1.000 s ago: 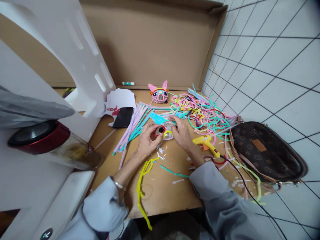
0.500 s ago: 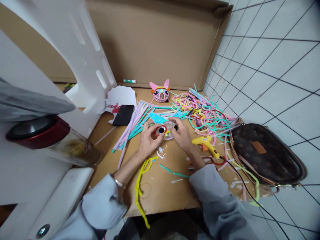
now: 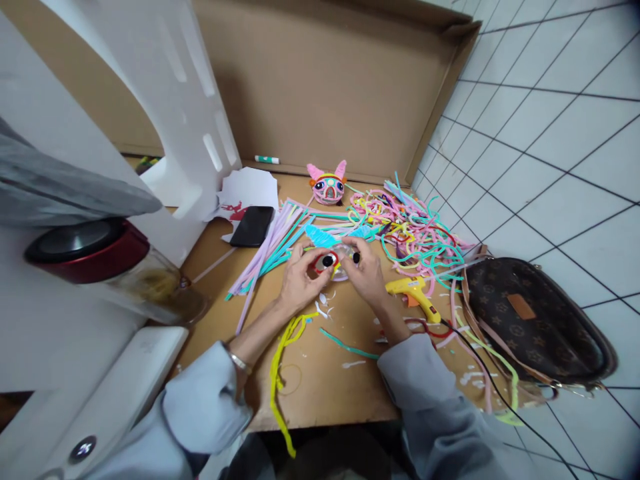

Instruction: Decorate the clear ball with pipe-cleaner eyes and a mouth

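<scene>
Between both hands is a small craft face (image 3: 341,272) with blue pipe-cleaner ears (image 3: 320,236) and black-and-white eyes. My left hand (image 3: 303,277) grips its left side, with thumb and finger at the red-rimmed eye (image 3: 327,261). On the other side my right hand (image 3: 366,272) pinches it beside the second eye (image 3: 356,257). The fingers cover much of the piece. A finished-looking pink-eared face (image 3: 329,189) stands behind it on the brown table (image 3: 340,393).
Pipe cleaners (image 3: 273,247) and a tangled pile (image 3: 420,233) lie behind the hands. A yellow glue gun (image 3: 417,297) and brown bag (image 3: 535,320) are right; a black phone (image 3: 253,226) and glass bottle (image 3: 145,283) are left. Yellow strands (image 3: 276,373) hang over the front edge.
The view has shifted slightly. Both hands still hold the craft face in nearly the same pose.
</scene>
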Demonstrator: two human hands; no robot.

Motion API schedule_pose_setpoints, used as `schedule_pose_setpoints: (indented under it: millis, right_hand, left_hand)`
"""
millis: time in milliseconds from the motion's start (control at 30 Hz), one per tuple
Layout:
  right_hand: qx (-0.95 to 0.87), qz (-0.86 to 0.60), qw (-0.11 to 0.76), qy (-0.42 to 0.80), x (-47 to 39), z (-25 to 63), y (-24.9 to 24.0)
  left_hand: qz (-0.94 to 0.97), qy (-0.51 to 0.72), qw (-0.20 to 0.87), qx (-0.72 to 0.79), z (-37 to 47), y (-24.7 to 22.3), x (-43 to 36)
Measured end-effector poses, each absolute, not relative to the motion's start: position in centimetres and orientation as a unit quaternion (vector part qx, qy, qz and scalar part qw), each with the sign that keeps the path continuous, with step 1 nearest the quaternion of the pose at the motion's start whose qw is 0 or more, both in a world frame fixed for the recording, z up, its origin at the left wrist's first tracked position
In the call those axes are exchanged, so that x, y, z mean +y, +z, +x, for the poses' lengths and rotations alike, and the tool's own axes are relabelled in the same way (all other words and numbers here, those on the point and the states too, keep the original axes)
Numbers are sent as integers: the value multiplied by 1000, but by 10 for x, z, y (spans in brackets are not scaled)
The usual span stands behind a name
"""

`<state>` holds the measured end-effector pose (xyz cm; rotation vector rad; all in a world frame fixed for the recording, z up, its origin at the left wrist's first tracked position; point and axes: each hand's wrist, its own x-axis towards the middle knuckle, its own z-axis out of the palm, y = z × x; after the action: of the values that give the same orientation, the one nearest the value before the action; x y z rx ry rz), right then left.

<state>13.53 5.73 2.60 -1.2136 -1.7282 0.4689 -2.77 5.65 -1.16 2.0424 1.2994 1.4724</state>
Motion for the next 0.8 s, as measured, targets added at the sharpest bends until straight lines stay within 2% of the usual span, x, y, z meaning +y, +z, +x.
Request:
schedule_pose_setpoints:
  millis: [800]
  right_hand:
    - [-695,-483,509,158,65,134,18]
  left_hand:
    - [720,528,138,428,-27,-16,55]
